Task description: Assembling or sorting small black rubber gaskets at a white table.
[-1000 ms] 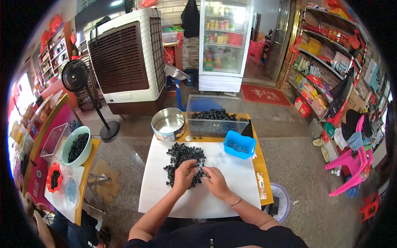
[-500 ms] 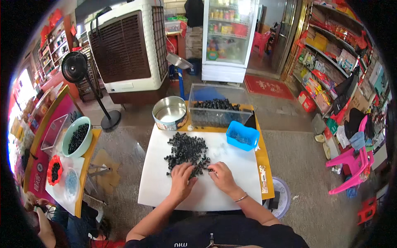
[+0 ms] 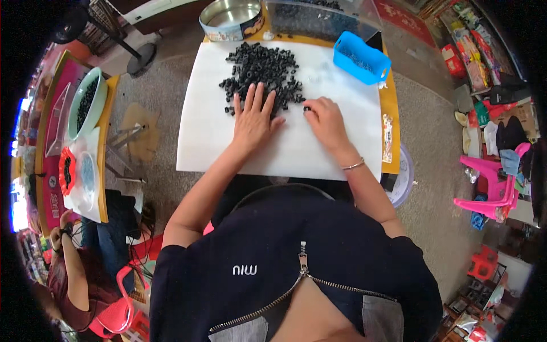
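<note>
So compared with half a second ago the head has tipped way down, so the dark zip-up top fills the bottom of the view, and the hands have slid up to the near edge of the pile of small black ring-shaped pieces (image 3: 262, 71). The left hand (image 3: 253, 119) lies flat on the white sheet (image 3: 211, 142) covering the counter, fingers spread, tips on the closest pieces, looks like raking or sorting them. The right hand (image 3: 326, 121) is curled, grip pinching one piece at the pile's right edge. The pieces look like matte little rubbery tubes. Behind: a shiny round metal tin (image 3: 231, 17), a clear plastic bin (image 3: 322, 20) and a blue plastic basket (image 3: 362, 57).
</note>
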Motion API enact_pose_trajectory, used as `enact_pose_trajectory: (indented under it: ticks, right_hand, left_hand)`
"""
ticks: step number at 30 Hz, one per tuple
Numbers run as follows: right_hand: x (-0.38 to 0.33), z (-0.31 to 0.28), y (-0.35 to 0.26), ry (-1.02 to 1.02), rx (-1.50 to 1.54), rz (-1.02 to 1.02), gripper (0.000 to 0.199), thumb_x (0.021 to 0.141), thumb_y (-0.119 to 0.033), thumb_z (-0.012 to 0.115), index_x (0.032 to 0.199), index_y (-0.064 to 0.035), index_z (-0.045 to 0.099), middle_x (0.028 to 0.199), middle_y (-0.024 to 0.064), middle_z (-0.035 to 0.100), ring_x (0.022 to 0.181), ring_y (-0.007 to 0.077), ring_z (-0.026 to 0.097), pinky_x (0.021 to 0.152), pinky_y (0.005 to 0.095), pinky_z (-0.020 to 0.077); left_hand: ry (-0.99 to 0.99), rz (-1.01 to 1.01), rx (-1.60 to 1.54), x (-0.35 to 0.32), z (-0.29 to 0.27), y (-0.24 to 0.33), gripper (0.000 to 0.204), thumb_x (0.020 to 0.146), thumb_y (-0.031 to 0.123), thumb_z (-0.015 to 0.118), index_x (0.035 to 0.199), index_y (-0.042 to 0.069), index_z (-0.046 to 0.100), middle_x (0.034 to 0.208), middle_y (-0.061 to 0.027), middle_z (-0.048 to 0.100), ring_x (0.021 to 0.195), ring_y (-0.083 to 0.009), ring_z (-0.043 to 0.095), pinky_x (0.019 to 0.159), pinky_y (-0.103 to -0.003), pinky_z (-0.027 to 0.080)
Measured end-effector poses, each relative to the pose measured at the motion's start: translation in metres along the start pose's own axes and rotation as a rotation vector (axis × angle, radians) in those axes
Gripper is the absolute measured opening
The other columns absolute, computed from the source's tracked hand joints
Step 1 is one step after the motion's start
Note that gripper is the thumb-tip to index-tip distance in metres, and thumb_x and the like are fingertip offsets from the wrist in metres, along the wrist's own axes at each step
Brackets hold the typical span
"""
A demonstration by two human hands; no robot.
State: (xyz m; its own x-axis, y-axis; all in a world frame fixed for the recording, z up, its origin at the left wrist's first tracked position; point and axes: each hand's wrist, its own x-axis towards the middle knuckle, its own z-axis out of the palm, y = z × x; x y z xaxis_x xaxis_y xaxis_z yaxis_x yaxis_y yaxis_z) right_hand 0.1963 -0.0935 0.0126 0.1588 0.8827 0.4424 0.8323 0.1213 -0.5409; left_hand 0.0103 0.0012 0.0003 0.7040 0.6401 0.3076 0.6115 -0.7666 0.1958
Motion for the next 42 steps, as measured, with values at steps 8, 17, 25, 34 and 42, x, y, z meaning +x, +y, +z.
enact_pose_trajectory:
  ticks: [8, 17, 25, 34, 42]
  right_hand:
    - [-0.01, 0.0, 0.0, 0.058, 0.476, 0.386, 0.019, 0.081, -0.006, 0.062, 0.1, -0.0023, 0.064, 0.088, 0.0056, 0.065, 0.073, 0.0096, 0.057, 0.069, 0.0234, 0.0462]
    - [-0.012, -0.019, -0.04, 0.051, 0.915, 0.421, 0.023, 0.083, 0.0, 0.06, 0.106, -0.003, 0.062, 0.089, 0.0039, 0.063, 0.076, 0.0091, 0.057, 0.07, 0.022, 0.0466]
    - [-0.014, -0.032, -0.056, 0.049, 0.688, 0.318, 0.02, 0.083, 0.001, 0.06, 0.103, -0.0012, 0.063, 0.091, 0.0055, 0.06, 0.078, 0.011, 0.058, 0.071, 0.0233, 0.048]
    - [-0.008, -0.024, -0.065, 0.081, 0.558, 0.15, 0.016, 0.083, 0.001, 0.06, 0.098, -0.0024, 0.066, 0.091, 0.0061, 0.058, 0.082, 0.0123, 0.058, 0.07, 0.0239, 0.0484]
    - [-0.015, -0.015, -0.059, 0.04, 0.341, 0.112, 0.012, 0.077, -0.006, 0.063, 0.089, -0.0054, 0.066, 0.079, 0.0093, 0.057, 0.073, 0.0255, 0.056, 0.068, 0.0347, 0.0448]
  left_hand:
    - [0.212, -0.024, -0.18, -0.009, -0.017, -0.005, 0.05, 0.081, 0.027, 0.067, 0.123, 0.007, 0.051, 0.135, -0.0156, 0.043, 0.13, -0.0339, 0.033, 0.107, -0.049, 0.022]
    - [-0.182, -0.49, -1.611, -0.003, -0.038, 0.052, 0.027, 0.089, 0.014, 0.059, 0.109, -0.004, 0.059, 0.093, -0.0097, 0.064, 0.081, -0.0154, 0.061, 0.072, -0.029, 0.05]
    - [-0.273, -0.609, -2.165, -0.009, -0.027, 0.045, 0.024, 0.093, 0.01, 0.052, 0.112, -0.003, 0.058, 0.094, -0.0106, 0.064, 0.076, -0.0143, 0.06, 0.069, -0.026, 0.051]
    - [-0.288, -0.6, -2.421, -0.014, -0.017, 0.039, 0.024, 0.094, 0.01, 0.048, 0.113, -0.003, 0.057, 0.091, -0.0083, 0.063, 0.077, -0.0139, 0.06, 0.07, -0.025, 0.052]
    - [-0.358, -0.73, -2.106, -0.02, -0.02, 0.038, 0.024, 0.094, 0.009, 0.049, 0.114, -0.003, 0.055, 0.091, -0.01, 0.062, 0.077, -0.0142, 0.059, 0.072, -0.027, 0.05]
